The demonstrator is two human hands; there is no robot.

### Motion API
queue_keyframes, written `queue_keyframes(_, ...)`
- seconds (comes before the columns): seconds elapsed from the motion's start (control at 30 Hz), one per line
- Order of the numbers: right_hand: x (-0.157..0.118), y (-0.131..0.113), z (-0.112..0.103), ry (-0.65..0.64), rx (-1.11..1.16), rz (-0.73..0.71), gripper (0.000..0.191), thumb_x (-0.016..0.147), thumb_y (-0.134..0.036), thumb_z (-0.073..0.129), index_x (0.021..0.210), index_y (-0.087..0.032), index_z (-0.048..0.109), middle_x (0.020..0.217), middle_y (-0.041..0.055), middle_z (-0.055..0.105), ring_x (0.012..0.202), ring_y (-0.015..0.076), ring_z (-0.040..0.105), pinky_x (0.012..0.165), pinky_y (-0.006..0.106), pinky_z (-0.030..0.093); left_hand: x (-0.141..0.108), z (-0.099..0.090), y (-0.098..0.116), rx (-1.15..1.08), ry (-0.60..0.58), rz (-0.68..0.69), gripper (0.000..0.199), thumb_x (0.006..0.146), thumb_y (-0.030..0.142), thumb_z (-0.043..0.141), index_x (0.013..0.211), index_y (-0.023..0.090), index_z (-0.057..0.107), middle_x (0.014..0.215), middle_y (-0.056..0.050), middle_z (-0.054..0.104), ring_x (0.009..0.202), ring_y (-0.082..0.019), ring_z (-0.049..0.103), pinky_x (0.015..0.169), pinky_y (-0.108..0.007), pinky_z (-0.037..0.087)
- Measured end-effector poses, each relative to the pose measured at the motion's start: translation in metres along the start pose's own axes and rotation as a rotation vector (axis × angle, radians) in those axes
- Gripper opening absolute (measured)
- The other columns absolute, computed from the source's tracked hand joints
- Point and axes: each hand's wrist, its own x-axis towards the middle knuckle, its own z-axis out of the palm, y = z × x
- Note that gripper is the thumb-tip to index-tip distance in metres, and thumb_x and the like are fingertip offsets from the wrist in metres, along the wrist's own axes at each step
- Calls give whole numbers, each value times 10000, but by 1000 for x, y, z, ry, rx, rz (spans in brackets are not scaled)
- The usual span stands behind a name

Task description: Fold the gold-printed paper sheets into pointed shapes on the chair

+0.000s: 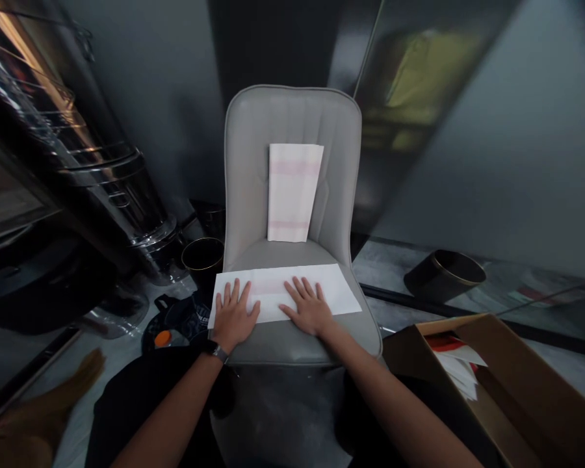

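Observation:
Across the seat of a grey padded chair [283, 348] lies a long white sheet of paper [273, 296] with a faint pinkish patch in its middle. My left hand [234, 315] rests flat on the left part of the sheet, fingers spread. To the right of the middle, my right hand [309, 307] also lies flat on it with fingers apart. Neither hand grips anything. Behind the sheet, a folded white paper [295, 195] with pale pink bands stands propped against the chair's backrest.
An open cardboard box [531, 383] at the right holds white and red papers [458, 367]. Left of the chair are a black bin [203, 255], a dark bag [190, 318] and an orange bottle cap [162, 338]. A shiny metal cylinder [131, 188] stands further left.

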Motion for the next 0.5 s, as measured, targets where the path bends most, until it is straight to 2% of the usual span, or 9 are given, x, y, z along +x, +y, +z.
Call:
queue_keyframes(0.17,-19,61,-8,-14,-33,208,741,1027,-685,244,1646,-286,157,1723,32,99,1590,291,36,1261,583,39,1,3,-1,10,15,12,627,1027,470,444,1585,188,395,1675,-146,279,1542,-394,246,1225,-582,228)
queue_keyframes(0.27,-29,85,-8,-5,-41,294,726,1033,-667,253,1647,-291,158,1726,44,95,1589,306,32,1247,623,64,1,3,-1,1,21,15,629,1024,468,450,1584,185,396,1672,-150,284,1542,-395,246,1227,-585,221)
queue_keyframes(0.4,-34,91,-7,25,21,306,725,1028,-659,290,1641,-277,220,1727,68,114,1586,326,38,1239,646,54,2,0,0,6,5,14,631,1025,466,449,1585,180,393,1675,-154,275,1545,-400,234,1226,-590,222)
queue_keyframes(0.47,-35,88,-15,65,135,303,758,995,-671,391,1618,-249,303,1714,108,182,1580,355,88,1229,671,63,2,-3,2,10,-9,6,634,1027,464,446,1589,178,385,1676,-155,270,1545,-401,233,1225,-590,227)
queue_keyframes(0.5,-36,86,-23,116,235,289,779,970,-675,457,1601,-233,345,1695,137,242,1569,368,151,1225,674,107,2,-3,3,8,-16,2,634,1027,464,446,1589,179,385,1676,-154,270,1545,-401,232,1225,-590,228)
